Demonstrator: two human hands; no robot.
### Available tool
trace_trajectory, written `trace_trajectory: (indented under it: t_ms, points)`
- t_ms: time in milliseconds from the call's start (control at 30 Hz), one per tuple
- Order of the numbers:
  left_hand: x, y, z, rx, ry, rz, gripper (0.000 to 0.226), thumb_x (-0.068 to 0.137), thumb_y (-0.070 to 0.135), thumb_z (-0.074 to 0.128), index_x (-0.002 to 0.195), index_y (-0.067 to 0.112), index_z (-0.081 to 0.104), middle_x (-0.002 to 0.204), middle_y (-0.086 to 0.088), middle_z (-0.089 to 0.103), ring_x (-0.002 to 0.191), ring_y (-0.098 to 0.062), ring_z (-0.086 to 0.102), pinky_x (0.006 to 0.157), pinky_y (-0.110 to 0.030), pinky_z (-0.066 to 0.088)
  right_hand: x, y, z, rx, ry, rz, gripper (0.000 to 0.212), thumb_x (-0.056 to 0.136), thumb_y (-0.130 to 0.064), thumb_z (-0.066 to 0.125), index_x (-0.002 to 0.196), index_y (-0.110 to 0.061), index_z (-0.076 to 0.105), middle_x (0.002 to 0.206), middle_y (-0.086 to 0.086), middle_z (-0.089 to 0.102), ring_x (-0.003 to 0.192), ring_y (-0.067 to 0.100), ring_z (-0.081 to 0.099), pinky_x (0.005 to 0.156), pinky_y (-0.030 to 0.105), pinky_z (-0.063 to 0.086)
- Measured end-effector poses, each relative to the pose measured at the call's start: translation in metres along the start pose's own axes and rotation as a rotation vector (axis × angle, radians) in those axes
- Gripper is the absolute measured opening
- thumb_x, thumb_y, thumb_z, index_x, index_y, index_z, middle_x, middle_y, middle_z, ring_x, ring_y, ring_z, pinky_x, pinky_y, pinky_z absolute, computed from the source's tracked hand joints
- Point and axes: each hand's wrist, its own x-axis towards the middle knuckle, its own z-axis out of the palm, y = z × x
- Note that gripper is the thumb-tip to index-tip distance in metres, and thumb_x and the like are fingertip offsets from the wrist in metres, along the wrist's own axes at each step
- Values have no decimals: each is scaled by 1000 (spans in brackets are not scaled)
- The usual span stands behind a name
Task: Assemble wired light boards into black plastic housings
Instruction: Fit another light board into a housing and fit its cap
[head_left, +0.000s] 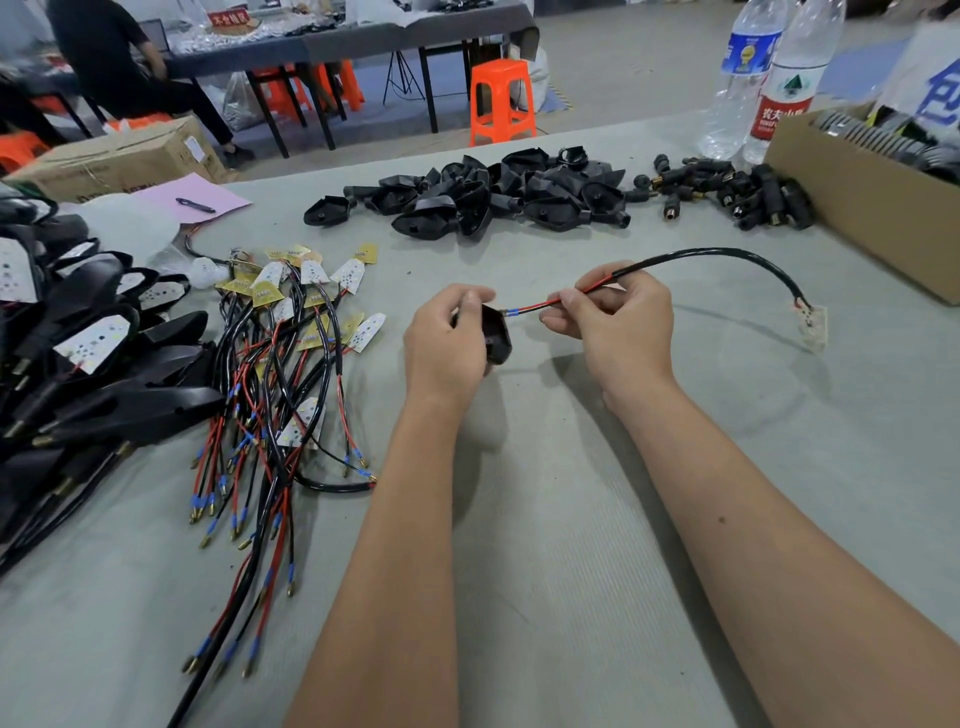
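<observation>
the left hand (447, 332) gripped a small black plastic housing (496, 335) just above the grey felt-covered worktop (545, 545), fingers curled round its back so that its narrow end faced the other hand. that hold seemed meant to keep the entry hole steady and in plain sight. the right hand (608, 317) pinched the thin red lead (530, 305) of a black sheathed cable (727, 257) between thumb and forefinger, close to its blue-sleeved tip (511, 312), which touched the housing's end; whether the tip had already gone inside could not be told. a pinch so near the tip probably kept the limp wire stiff enough to push.

right of the housing, the cable arched over the worktop and ended in a white led light board (811, 325) lying flat, trailing because the wire must pass through first, so this looked like the threading step, with the board not yet seated.

left of the housing lay a tangle of wired light boards (291, 374), within reach of the left hand as feed stock. farther left sat a heap of finished black housings with boards fitted (88, 364). beyond the housing, a pile of bare black housings (483, 200) waited, with black threaded connectors (737, 195) to its right beside a brown cardboard box (857, 208).
</observation>
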Motion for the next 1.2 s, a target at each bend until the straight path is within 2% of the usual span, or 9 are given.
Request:
trace_trajectory:
  t_ms: [100, 200, 267, 333, 367, 500, 767, 1000, 1200]
  points:
    - [1, -3, -5, 49, 87, 35, 44, 97, 1, 44, 124, 25, 69, 112, 2, 66, 102, -22, 62, 83, -21, 54, 0, 0, -2, 13, 0, 1, 19, 86, 5, 73, 90, -8, 60, 77, 19, 75, 73, 32, 78, 77, 39, 64]
    - [2, -4, -6, 40, 133, -41, 42, 91, 3, 46, 121, 21, 69, 104, 3, 65, 105, -29, 65, 93, -39, 56, -1, -2, -2, 56, -26, 12, 22, 82, 7, 76, 88, -8, 61, 78, 17, 76, 76, 33, 78, 79, 39, 64]
    - [3, -3, -4, -7, 129, -104, 32, 95, 7, 43, 113, 18, 67, 102, -8, 66, 90, -34, 69, 74, -43, 60, -2, -4, -1, 99, -32, 17, 23, 81, 10, 77, 86, -7, 63, 78, 16, 76, 78, 35, 78, 77, 36, 64]
    - [3, -2, -4, -67, 140, -130, 31, 99, 7, 37, 110, 14, 65, 106, -16, 65, 63, -26, 68, 52, -32, 56, -2, -6, -1, 142, -16, 22, 21, 80, 11, 78, 82, -6, 67, 73, 13, 74, 77, 35, 78, 74, 31, 63]
    - [2, -2, -4, -76, 156, -129, 32, 101, 6, 36, 111, 13, 65, 108, -15, 64, 59, -23, 69, 52, -31, 57, -1, -7, -2, 164, -6, 25, 20, 80, 11, 78, 80, -6, 68, 70, 9, 72, 75, 33, 77, 74, 30, 63]
    - [1, -3, -2, -162, 179, -119, 17, 102, 3, 52, 109, 5, 67, 106, -17, 69, 88, -30, 75, 72, -39, 65, -1, -8, -2, 192, 0, 28, 13, 83, 9, 78, 86, 1, 69, 61, 4, 67, 67, 27, 75, 72, 30, 63]
    - [-6, 2, 6, -388, -80, -141, 11, 98, -4, 61, 104, 2, 68, 93, -25, 74, 73, -28, 76, 75, -31, 63, -3, -6, -1, 41, -40, 37, 13, 84, 3, 80, 87, -3, 69, 65, 10, 73, 63, 27, 76, 62, 24, 60]
    - [-8, 3, 3, -449, -168, -176, 13, 95, -7, 64, 99, 4, 70, 100, -26, 72, 88, -32, 76, 75, -29, 62, 0, -5, -3, 43, 37, 55, 13, 85, 2, 80, 85, -6, 69, 67, 11, 73, 59, 23, 74, 60, 25, 59]
    - [-3, -5, 5, -378, -49, -113, 20, 86, -8, 74, 99, 7, 72, 86, -13, 76, 76, -21, 75, 80, -31, 62, -1, -7, -3, 34, -53, 76, 12, 85, 0, 80, 85, -5, 68, 68, 10, 74, 53, 18, 68, 52, 23, 55]
